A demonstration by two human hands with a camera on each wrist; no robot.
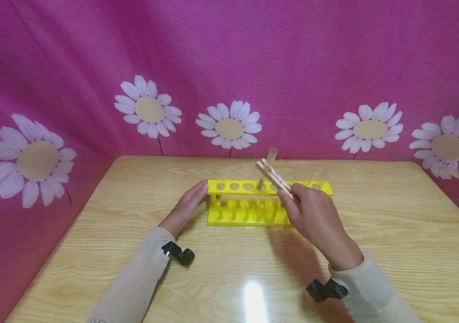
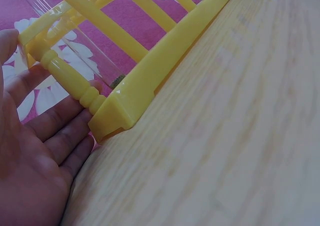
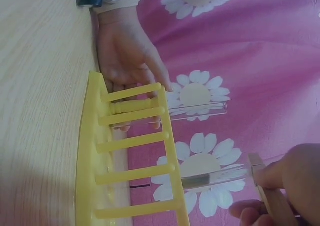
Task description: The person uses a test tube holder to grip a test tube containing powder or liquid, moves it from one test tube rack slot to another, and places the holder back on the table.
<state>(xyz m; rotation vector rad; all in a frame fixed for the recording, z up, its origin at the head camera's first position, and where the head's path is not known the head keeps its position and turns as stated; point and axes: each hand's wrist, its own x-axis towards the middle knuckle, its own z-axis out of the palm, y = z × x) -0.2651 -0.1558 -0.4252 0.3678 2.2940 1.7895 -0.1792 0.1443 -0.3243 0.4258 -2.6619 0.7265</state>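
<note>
Right hand [image 1: 320, 220] pinches wooden test-tube holder [image 1: 273, 176]; clamped test tube [image 1: 271, 156] tilts beyond the grip. Left hand [image 1: 185, 206], loosely spread, touches yellow test-tube rack [image 1: 249, 223] at its end.

— Pictured underneath, carrying everything?
— A pale wood-grain table [image 1: 221, 255], glossy on top, with rounded far corners toward ten and two o'clock and streaks of grain from nine across to three.
— And set directly on it?
— A yellow rack [image 1: 249, 222], upright, a little off centre toward twelve o'clock, with base flat on the wood and long side stretched from nine to three.
— On the nearer surface?
— A white glare [image 1: 255, 300] at six o'clock; between four and five, a soft shadow [image 1: 294, 260].
</note>
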